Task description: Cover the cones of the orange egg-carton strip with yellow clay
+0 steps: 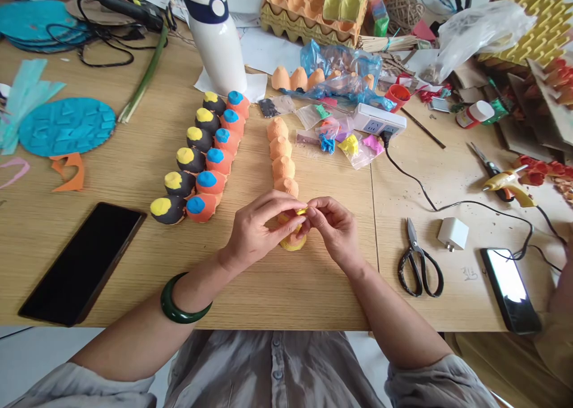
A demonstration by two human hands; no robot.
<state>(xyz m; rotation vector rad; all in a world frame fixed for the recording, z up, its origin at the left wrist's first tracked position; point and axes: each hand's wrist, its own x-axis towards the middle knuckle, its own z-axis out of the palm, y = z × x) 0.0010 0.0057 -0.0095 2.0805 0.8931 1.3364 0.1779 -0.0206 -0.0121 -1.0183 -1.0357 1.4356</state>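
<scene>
Between the fingertips of my left hand and my right hand is a small piece of yellow clay, pinched from both sides. Just beneath my fingers runs an orange egg-carton strip of several bumps. Its nearest bump has yellow clay around it and is partly hidden by my hands. To the left stand two finished-looking carton strips side by side: a black strip with yellow tops and an orange-red strip with blue tops.
Bags of coloured clay and a power strip lie beyond my right hand. Black-handled scissors, a white charger and a lit phone are at right. A black tablet lies at left; a white bottle stands behind.
</scene>
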